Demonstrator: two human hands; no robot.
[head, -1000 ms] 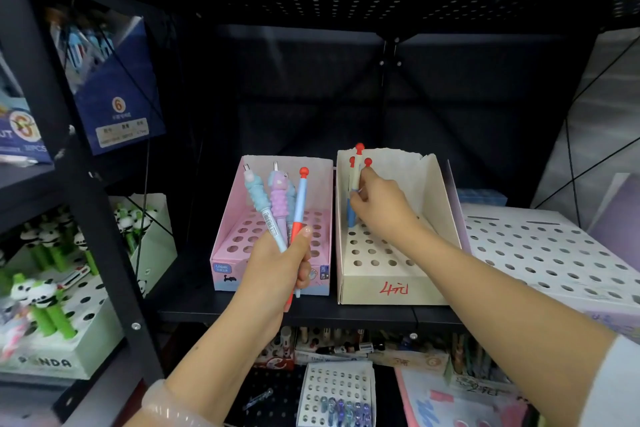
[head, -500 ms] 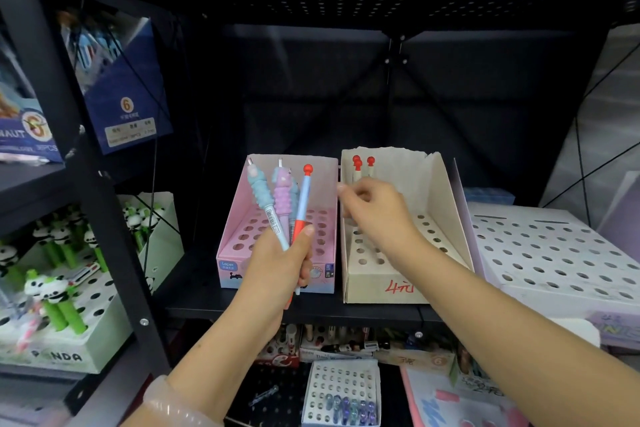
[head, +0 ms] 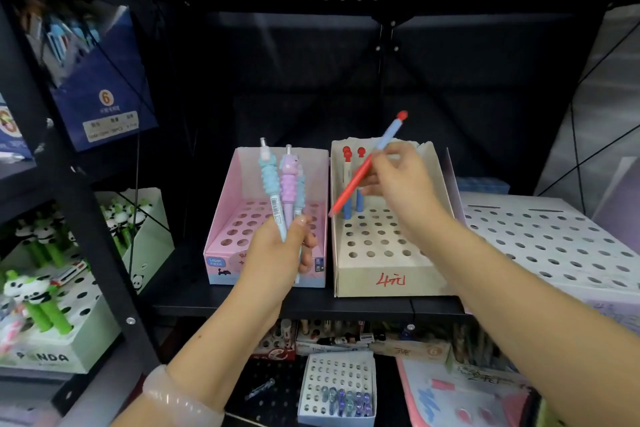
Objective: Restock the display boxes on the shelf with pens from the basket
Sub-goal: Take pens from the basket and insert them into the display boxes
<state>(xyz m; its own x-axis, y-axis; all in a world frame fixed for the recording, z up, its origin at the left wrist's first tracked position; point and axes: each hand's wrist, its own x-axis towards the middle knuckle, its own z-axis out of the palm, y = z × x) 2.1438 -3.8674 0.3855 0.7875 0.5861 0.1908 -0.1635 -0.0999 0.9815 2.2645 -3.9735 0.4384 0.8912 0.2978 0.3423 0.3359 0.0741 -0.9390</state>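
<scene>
My left hand (head: pixel 281 251) grips a small bunch of novelty pens (head: pixel 282 184), blue and purple, upright in front of the pink display box (head: pixel 225 218). My right hand (head: pixel 403 184) pinches a red and blue pen (head: pixel 363 170) with a red ball cap, tilted over the beige display box (head: pixel 388 282) marked in red. Three matching red-capped pens (head: pixel 349 180) stand in the back holes of that beige box. No basket is in view.
A wide white perforated box (head: pixel 554 239) lies to the right on the same black shelf (head: pixel 311 305). A green panda pen box (head: pixel 52 354) sits at lower left, a blue box (head: pixel 100 94) above it. More pen boxes fill the shelf below.
My right hand left the beige box, took the red and blue pen out of my left hand's bunch and lifted it over the beige box. The left hand stayed in place.
</scene>
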